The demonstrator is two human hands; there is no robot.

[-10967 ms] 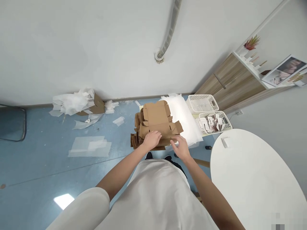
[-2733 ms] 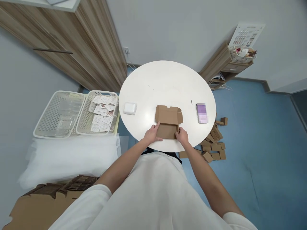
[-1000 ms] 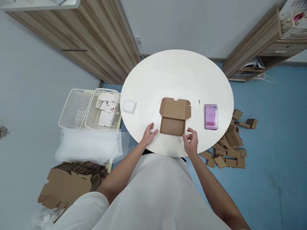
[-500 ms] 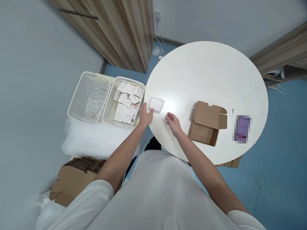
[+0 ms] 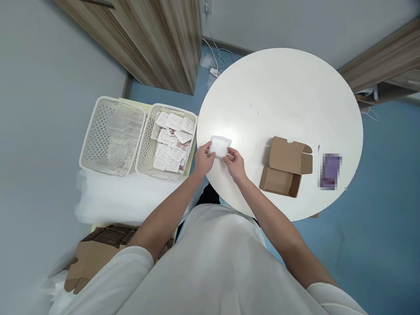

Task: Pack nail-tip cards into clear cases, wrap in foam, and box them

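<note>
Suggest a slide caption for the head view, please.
Left hand and right hand hold a white packet; an open cardboard mailer box stands nearby.

- I see the packet (image 5: pixel 219 146) between my left hand (image 5: pixel 204 159) and right hand (image 5: pixel 235 165), over the table's (image 5: pixel 278 96) left side; whether it touches the top, I can't tell.
- On the table, well to its right, sits the carton (image 5: pixel 285 167), with a pixelated item (image 5: pixel 330 171) further right.
- Left of the table I have a basket with cards (image 5: pixel 173 141) in it, a second basket (image 5: pixel 95 140) just beyond.
- Nearer me lie sheets (image 5: pixel 114 199), then cardboard blanks (image 5: pixel 93 258).
- Behind the baskets stands a cabinet (image 5: pixel 170 52).
</note>
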